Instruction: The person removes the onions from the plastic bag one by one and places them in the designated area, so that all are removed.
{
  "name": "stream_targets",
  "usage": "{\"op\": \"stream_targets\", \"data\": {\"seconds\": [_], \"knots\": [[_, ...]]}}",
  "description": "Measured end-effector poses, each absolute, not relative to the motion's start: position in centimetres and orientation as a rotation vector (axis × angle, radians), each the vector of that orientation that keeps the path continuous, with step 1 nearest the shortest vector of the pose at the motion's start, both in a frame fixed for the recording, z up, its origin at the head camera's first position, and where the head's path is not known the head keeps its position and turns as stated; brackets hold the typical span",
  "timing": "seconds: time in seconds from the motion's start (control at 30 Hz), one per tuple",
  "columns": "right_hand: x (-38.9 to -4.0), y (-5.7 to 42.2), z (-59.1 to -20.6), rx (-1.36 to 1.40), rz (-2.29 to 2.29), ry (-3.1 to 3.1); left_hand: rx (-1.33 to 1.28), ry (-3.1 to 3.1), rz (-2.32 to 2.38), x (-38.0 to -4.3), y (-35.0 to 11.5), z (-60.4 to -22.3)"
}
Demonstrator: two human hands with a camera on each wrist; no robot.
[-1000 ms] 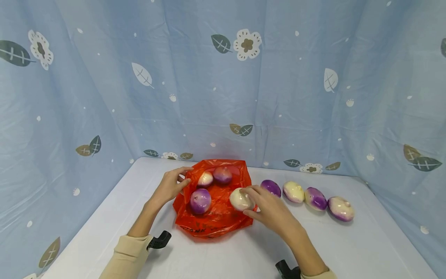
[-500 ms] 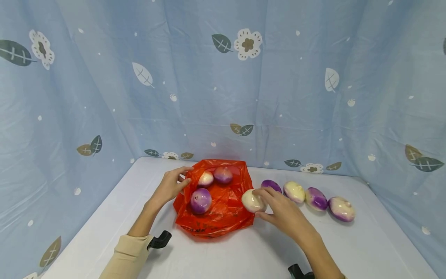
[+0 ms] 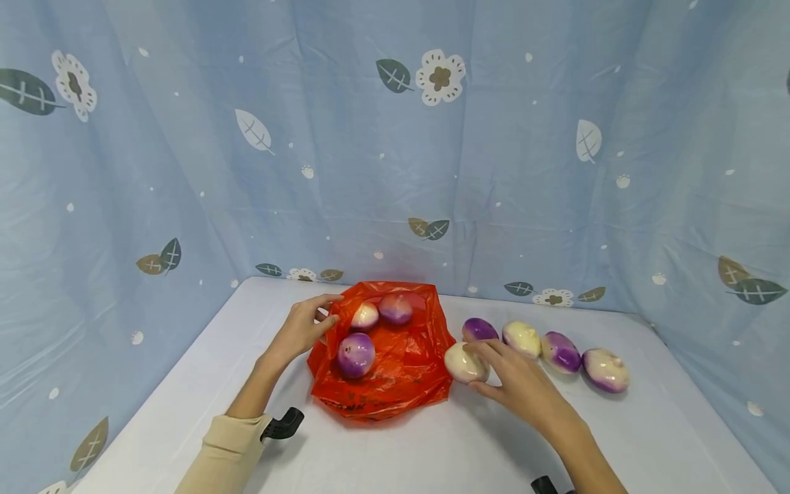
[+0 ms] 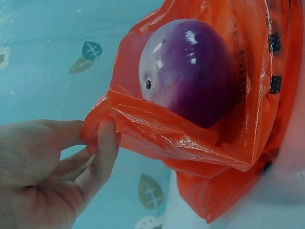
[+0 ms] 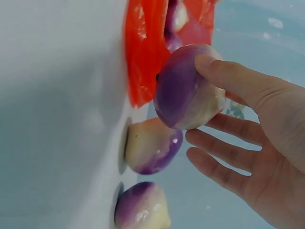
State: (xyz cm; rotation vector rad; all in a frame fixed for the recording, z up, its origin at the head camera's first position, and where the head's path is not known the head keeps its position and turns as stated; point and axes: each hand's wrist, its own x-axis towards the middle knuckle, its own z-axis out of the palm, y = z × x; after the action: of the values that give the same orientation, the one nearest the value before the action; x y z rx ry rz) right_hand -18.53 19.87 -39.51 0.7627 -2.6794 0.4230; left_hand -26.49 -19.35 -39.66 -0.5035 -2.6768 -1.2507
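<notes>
My left hand (image 3: 304, 324) pinches the left rim of a red plastic bag (image 3: 401, 384) between thumb and fingers. The left wrist view shows the rim folded over beside a glossy purple onion (image 4: 195, 71). Three purple-and-white onions lie in the bag, among them a purple onion (image 3: 356, 355) at the front left. My right hand (image 3: 521, 384) holds another purple-and-white onion (image 5: 183, 90) between thumb and fingertips. Its pale side faces up in the head view, just beside the bag's right edge.
Several more onions form a slanting row right of the bag, from a dark purple onion (image 3: 479, 329) to a pale onion (image 3: 605, 370) at the far right. All stand on a white table (image 3: 370, 460). A blue patterned curtain (image 3: 345, 171) hangs behind and at the sides.
My right hand has moved right with its onion, from over the bag's right part to outside its edge. The left hand keeps its place at the rim.
</notes>
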Motion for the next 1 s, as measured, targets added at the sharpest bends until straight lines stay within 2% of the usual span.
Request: {"op": "stream_targets", "data": {"seconds": [1.0], "knots": [[-18.6, 22.5, -41.8, 0.719, 0.403, -2.695, -0.499, -2.681, -1.274, -26.5, -19.4, -39.7]]}}
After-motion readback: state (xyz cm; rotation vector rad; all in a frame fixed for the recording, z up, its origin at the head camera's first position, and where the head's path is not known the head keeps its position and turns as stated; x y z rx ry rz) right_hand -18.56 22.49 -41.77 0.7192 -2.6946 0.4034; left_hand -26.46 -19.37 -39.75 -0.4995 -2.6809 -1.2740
